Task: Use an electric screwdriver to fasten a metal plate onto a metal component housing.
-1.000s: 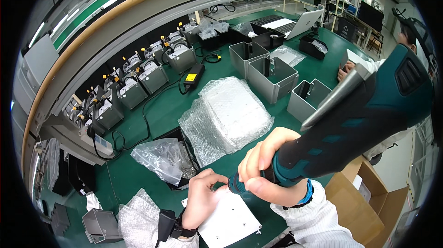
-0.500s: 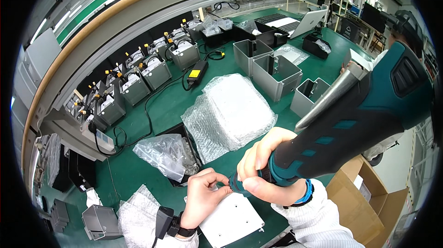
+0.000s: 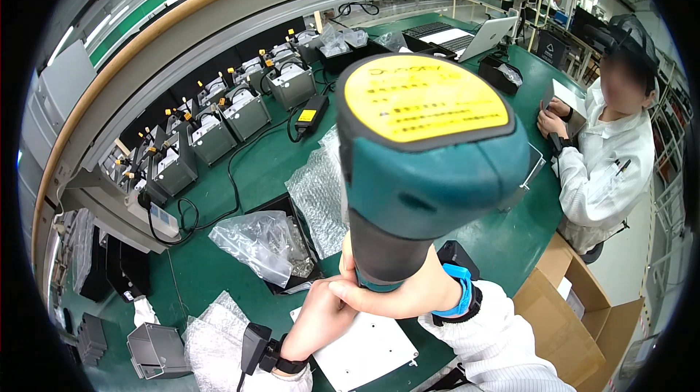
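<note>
A teal and black cordless screwdriver [image 3: 437, 188] stands nearly upright in front of me, its yellow-labelled end on top. My right hand [image 3: 408, 296] is wrapped round its lower part. My left hand [image 3: 318, 319] is closed right beside it, touching the right hand; its fingertips are partly hidden, and what they pinch does not show. Both hands are over the upper edge of a white plate [image 3: 364, 355] with small holes and studs, which lies on the green table. The tool's tip is hidden behind my hands.
A black bin [image 3: 310, 280] with plastic bags stands left of my hands, with bubble wrap [image 3: 313, 195] beyond. Grey units with cables [image 3: 211, 140] line the back left. An open cardboard box [image 3: 558, 319] is at right, near a co-worker [image 3: 609, 151] holding a box.
The screwdriver has swung from leaning far right to nearly upright, its labelled end now toward me. My right hand has turned with it and moved against my left hand. The co-worker is now uncovered.
</note>
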Available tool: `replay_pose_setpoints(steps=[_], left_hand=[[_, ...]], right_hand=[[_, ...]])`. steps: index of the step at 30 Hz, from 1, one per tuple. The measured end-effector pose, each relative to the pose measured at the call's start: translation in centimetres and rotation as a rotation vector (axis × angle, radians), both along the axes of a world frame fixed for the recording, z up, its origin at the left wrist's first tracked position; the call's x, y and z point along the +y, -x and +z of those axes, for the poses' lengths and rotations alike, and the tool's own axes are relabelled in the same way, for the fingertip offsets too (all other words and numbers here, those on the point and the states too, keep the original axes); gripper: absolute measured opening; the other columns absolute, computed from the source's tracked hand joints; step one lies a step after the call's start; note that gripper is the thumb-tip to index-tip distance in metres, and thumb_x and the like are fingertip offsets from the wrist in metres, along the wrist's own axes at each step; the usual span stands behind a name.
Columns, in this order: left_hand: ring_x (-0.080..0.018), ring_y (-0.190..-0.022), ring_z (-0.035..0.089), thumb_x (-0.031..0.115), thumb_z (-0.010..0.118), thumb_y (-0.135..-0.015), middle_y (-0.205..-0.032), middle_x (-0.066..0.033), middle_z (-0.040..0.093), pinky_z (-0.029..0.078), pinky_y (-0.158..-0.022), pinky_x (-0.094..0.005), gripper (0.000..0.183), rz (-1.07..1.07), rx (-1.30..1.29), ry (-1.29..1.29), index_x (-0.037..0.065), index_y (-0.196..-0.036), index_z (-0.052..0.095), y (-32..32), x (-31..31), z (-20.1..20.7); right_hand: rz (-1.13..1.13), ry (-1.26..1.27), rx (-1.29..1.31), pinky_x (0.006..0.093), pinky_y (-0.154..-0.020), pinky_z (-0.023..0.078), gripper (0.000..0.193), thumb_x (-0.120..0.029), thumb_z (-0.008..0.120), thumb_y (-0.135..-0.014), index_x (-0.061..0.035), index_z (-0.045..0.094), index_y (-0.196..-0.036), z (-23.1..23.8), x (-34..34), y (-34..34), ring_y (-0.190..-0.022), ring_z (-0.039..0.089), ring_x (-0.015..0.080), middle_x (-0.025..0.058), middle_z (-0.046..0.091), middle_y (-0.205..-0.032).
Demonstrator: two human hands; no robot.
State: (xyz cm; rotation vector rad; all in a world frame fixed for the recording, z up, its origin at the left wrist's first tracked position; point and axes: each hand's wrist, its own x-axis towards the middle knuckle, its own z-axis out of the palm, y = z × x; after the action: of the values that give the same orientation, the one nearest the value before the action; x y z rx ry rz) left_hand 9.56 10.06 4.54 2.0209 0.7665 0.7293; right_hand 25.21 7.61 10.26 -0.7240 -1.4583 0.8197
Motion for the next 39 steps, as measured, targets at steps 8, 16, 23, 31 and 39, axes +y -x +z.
replay_pose_setpoints(steps=[8, 16, 23, 31, 39], left_hand=[[-0.0379, -0.069, 0.058, -0.003, 0.056, -0.068, -0.073, -0.0206, 0.058, 0.045, -0.058, -0.0388, 0.009, 0.012, 0.005, -0.056, -0.004, -0.076, 0.053, 0.5, 0.0, -0.5], [-0.0376, -0.077, 0.058, 0.0, 0.056, -0.071, -0.08, -0.02, 0.06, 0.045, -0.065, -0.0391, 0.012, 0.084, 0.047, -0.05, -0.005, -0.083, 0.056, 1.8, -0.5, -0.6], [-0.0295, -0.068, 0.057, -0.006, 0.043, -0.08, -0.079, -0.0167, 0.06, 0.044, -0.063, -0.0328, 0.019, 0.091, 0.064, 0.177, -0.004, -0.091, 0.059, 3.0, -0.2, 2.5], [-0.0071, -0.071, 0.045, 0.007, 0.046, -0.092, -0.081, 0.0001, 0.053, 0.036, -0.062, -0.0201, 0.013, 0.033, -0.206, 0.454, -0.002, -0.094, 0.056, 5.4, -2.1, 2.0], [-0.0181, -0.085, 0.053, 0.004, 0.04, -0.091, -0.093, -0.0101, 0.06, 0.041, -0.076, -0.0288, 0.021, 0.04, 0.079, 0.033, -0.002, -0.099, 0.058, 3.3, -1.9, -0.3]], right_hand=[[0.05, 0.041, -0.002, 0.0282, -0.066, 0.048, 0.029, -0.009, 0.068, -0.067, 0.0032, 0.057, -0.091, -0.2, 0.2, 0.8, -0.07, 0.061, 0.0144, 0.0108, 0.063, -0.078], [0.049, -0.148, -0.062, 0.0278, -0.067, 0.047, 0.03, -0.008, 0.069, -0.067, 0.0025, 0.057, -0.092, 0.1, 0.4, 1.1, -0.07, 0.059, 0.0141, 0.0114, 0.062, -0.078], [-0.001, -0.108, 0.026, 0.0284, -0.067, 0.047, 0.032, -0.009, 0.069, -0.068, 0.0034, 0.055, -0.093, -0.2, 1.0, 0.7, -0.069, 0.058, 0.0137, 0.0125, 0.062, -0.077], [0.128, -0.057, 0.069, 0.0272, -0.062, 0.046, 0.032, -0.012, 0.067, -0.073, 0.0031, 0.053, -0.097, -0.9, 0.5, 1.8, -0.064, 0.05, 0.0099, 0.0084, 0.058, -0.073], [0.103, 0.172, 0.066, 0.0267, -0.056, 0.044, 0.03, -0.021, 0.074, -0.07, -0.0019, 0.055, -0.082, -0.4, 0.2, 1.5, -0.062, 0.054, 0.0102, 0.0031, 0.057, -0.067]])
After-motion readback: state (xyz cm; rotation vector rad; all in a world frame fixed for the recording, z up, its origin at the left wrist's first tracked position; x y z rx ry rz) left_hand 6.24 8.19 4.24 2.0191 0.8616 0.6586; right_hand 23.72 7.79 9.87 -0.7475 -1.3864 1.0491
